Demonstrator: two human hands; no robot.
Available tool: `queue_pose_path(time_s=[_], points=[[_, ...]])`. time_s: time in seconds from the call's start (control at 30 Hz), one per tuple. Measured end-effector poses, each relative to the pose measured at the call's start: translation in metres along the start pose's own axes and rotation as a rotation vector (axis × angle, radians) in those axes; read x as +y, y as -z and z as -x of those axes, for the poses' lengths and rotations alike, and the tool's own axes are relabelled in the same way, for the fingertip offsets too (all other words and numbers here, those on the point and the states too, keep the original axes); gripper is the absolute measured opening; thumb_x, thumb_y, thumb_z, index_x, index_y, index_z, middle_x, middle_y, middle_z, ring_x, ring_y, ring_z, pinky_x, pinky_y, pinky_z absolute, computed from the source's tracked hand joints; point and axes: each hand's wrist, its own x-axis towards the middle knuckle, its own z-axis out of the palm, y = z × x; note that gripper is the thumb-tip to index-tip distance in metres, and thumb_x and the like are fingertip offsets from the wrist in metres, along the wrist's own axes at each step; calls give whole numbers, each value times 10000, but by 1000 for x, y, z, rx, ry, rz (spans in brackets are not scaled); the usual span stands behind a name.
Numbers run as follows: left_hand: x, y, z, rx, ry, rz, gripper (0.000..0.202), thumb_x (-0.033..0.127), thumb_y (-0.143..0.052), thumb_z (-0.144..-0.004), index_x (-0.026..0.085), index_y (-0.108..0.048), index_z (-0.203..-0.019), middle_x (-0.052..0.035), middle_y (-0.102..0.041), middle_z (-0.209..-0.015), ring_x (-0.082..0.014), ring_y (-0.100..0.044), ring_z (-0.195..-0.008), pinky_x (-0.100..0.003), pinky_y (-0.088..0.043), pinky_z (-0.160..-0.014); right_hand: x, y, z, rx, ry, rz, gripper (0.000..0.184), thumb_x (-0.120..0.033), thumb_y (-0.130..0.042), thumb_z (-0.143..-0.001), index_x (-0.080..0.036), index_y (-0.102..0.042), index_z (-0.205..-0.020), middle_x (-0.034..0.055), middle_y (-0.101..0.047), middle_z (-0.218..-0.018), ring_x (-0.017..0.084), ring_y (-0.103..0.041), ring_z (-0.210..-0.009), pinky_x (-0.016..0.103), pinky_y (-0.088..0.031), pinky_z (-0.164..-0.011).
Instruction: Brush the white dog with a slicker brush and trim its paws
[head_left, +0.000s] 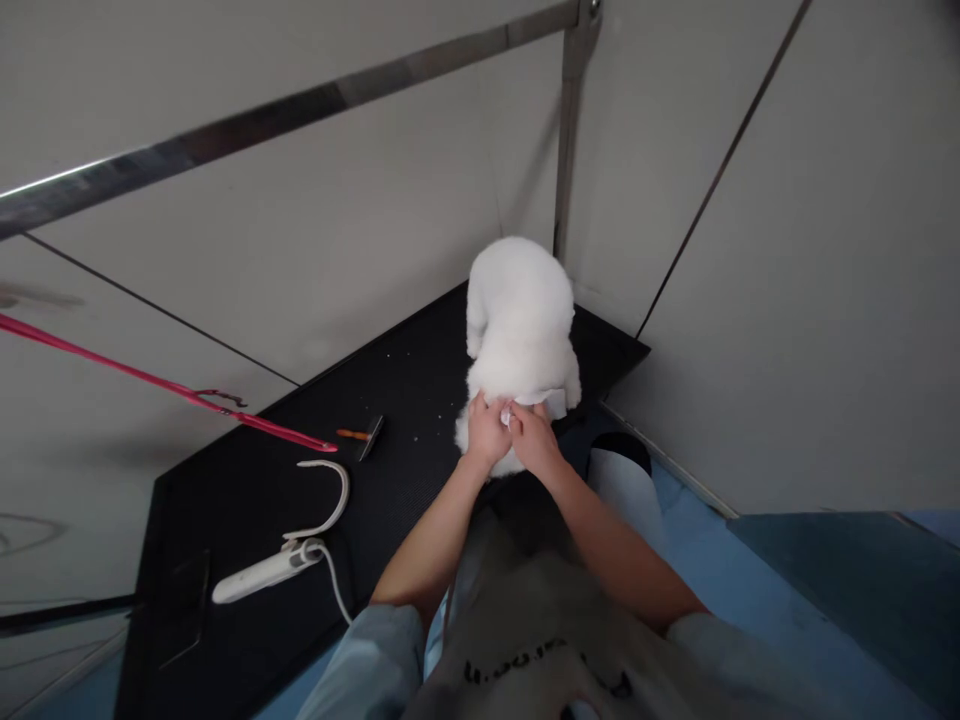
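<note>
A fluffy white dog is on the black table, right below me. My left hand is against the near end of its body, fingers curled into the white fur. Close beside it, my right hand has its fingers bent together in a pinch. A small white bit, perhaps crumpled tissue, shows between the two hands. A thin white sheet, like a wipe or paper, sticks out past my right hand's fingers. What my left fingers grip is hidden by fur and by the hand itself.
On the black table lie a slicker brush with an orange handle and a white corded device with a curved arm. A red strap hangs at left. A metal bar crosses overhead, with walls behind.
</note>
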Motion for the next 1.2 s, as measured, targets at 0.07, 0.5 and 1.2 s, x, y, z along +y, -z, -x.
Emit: queue_pose_path(time_s=[0.07, 0.5, 1.2], points=[[-1, 0, 1, 10, -31, -34, 326, 236, -628, -746, 188, -683, -1064, -142, -549, -1163, -317, -431, -1230, -443, -343, -1054, 7, -4, -4, -1, 16, -92, 256, -254, -547, -838, -213, -733, -1010, 94, -561, -966, 224, -551, -879, 393, -487, -857], [0, 0, 11, -16, 15, -68, 413, 265, -639, -745, 198, -627, -1152, -150, -528, -1211, -317, -447, -1231, -433, -364, -1037, 15, -7, 11, 38, 99, -219, 337, -299, -503, -870, -212, -706, -1125, 120, -539, -1200, 265, -530, -1133, 431, -435, -999], [-5, 0, 8, -21, -33, -110, 426, 394, -717, -685, 208, -695, -1069, -122, -497, -1051, -315, -486, -1097, -397, -389, -969, 7, 25, -6, -293, -37, 247, 321, -272, -426, -917, -227, -706, -1067, 89, -635, -1054, 193, -595, -927, 292, -445, -850]])
